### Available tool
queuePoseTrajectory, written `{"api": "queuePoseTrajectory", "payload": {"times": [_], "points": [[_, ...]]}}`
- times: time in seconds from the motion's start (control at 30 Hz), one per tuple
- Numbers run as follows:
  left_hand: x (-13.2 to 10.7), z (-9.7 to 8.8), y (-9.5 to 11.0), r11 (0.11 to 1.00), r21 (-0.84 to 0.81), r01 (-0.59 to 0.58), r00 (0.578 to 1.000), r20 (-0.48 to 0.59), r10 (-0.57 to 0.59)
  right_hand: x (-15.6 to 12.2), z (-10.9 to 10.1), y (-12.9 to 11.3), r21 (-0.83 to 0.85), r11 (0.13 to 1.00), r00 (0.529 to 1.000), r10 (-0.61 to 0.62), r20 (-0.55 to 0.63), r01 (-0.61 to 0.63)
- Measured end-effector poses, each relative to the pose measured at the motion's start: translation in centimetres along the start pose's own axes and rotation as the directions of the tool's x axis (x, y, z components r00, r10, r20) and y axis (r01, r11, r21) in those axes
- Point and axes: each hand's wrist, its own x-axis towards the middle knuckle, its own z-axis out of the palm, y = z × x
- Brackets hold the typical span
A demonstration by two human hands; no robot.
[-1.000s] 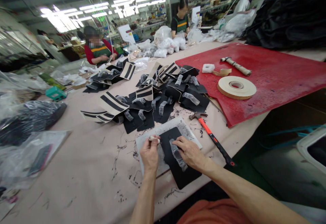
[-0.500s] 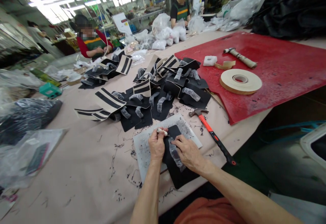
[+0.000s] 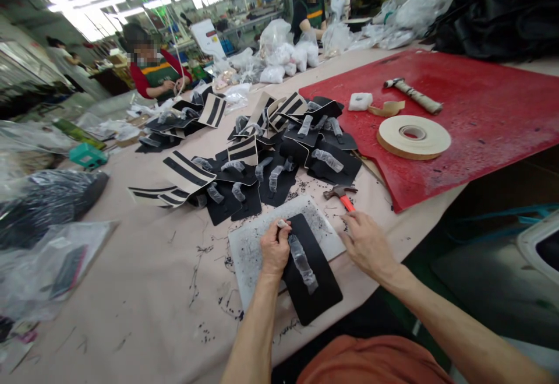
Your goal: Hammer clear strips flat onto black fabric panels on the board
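My left hand point(image 3: 275, 248) is closed around a short white-wrapped tool point(image 3: 282, 223), its lower end hidden by my fingers. That hand rests at the upper left edge of a black panel point(image 3: 324, 279), which has a plastic-wrapped strap handle point(image 3: 303, 261) along its middle. The panel lies partly on a pale, speckled board point(image 3: 250, 253) and overhangs its near edge. To the right, my right hand point(image 3: 369, 245) has its fingers around the orange handle of a claw hammer point(image 3: 347, 202). The hammer's head lies on the table, while my hand and forearm cover most of its handle.
Black panels with wrapped handles point(image 3: 275, 177) lie heaped beyond the board, some showing striped pale backs point(image 3: 188, 173). A red mat point(image 3: 480, 122) bears a tape roll point(image 3: 413, 137) and a wrapped hammer point(image 3: 413, 95). Co-workers point(image 3: 159, 75) sit across the table.
My right hand has left the wrapped strap on the panel and moved right onto the hammer's handle. My left hand keeps the white-wrapped tool, now turned more upright.
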Motion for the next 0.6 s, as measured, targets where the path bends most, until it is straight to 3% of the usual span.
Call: {"api": "queuePoseTrajectory", "payload": {"times": [0.07,0.17,0.27,0.37,0.43,0.5,0.53,0.6], "points": [[0.0,0.0,-0.1,1.0,0.01,-0.005,1.0,-0.001,0.005,0.2,-0.9,2.6,-0.1,0.98,0.982,0.178,0.067,-0.171],[0.0,0.1,-0.2,0.999,0.024,-0.026,1.0,-0.007,0.026,0.9,-1.8,4.6,0.162,0.873,0.873,0.411,0.263,-0.46],[0.0,0.2,-0.4,0.999,0.026,-0.043,0.999,0.005,0.043,2.0,-2.7,3.7,0.413,0.686,0.784,0.397,0.477,-0.599],[0.0,0.4,-0.6,0.999,0.022,-0.044,0.999,0.028,0.044,2.5,-4.0,1.1,0.48,0.631,0.773,0.338,0.537,-0.609],[0.0,0.5,-0.7,0.999,0.023,-0.043,0.998,0.039,0.042,2.4,-5.0,-0.9,0.524,0.68,0.844,0.289,0.452,-0.514],[0.0,0.5,-0.8,0.998,0.03,-0.047,0.998,0.043,0.046,2.2,-6.1,-2.4,0.467,0.843,0.951,0.152,0.269,-0.267],[0.0,0.5,-0.8,0.998,0.039,-0.05,0.998,0.043,0.049,2.2,-6.7,-3.1,0.366,0.924,0.98,0.043,0.194,-0.113],[0.0,0.5,-0.8,0.996,0.073,-0.055,0.998,0.046,0.051,2.5,-7.8,-4.0,0.098,0.984,0.966,-0.167,0.196,0.15]]}}
